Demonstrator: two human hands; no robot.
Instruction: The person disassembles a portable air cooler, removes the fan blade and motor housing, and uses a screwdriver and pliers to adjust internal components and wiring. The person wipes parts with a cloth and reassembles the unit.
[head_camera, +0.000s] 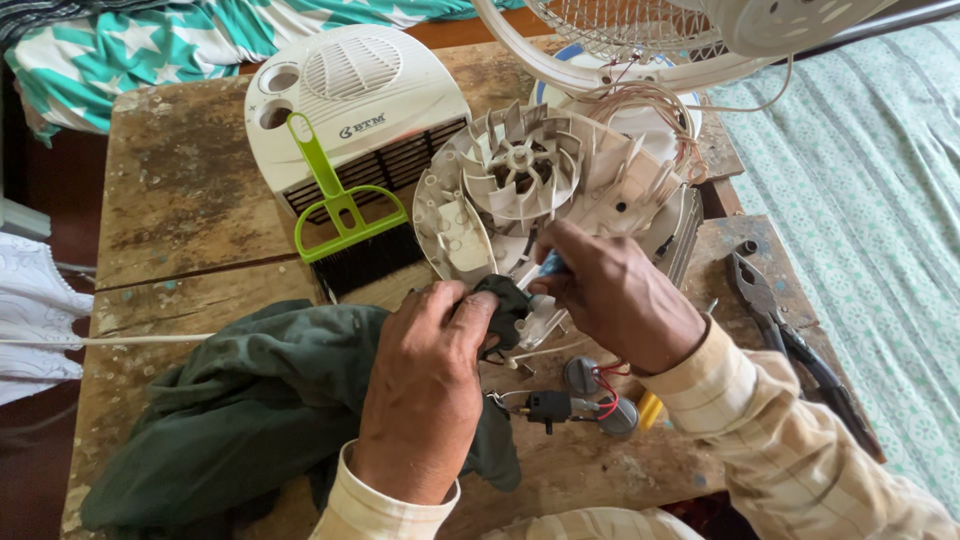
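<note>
On the left of the worn wooden table (180, 180) we see a dark green cloth (240, 410) lying in a loose heap. Behind it stands a white heater cover (350, 100) with a grille, and a green hand brush (345, 225) with black bristles rests against its front. We see no real container here; the nearest to one is the opened white fan housing (550, 190) in the middle, which carries a pale impeller wheel inside it and a bundle of thin wires at its back.

Our left hand (425, 385) comes up from below, the back of the hand to the camera, fingers curled tightly around a corner of the cloth and pressing it to the lower edge of the housing. Just beside it, our right hand (620, 295) reaches in from the right with bent wrist, closed around a small blue-handled tool (550, 265) at the same edge. Both hands nearly touch each other.

Under the right wrist lie small grey knobs with red wires (595, 390). At the far right, dark pliers (770, 310) lie on the table edge.
</note>
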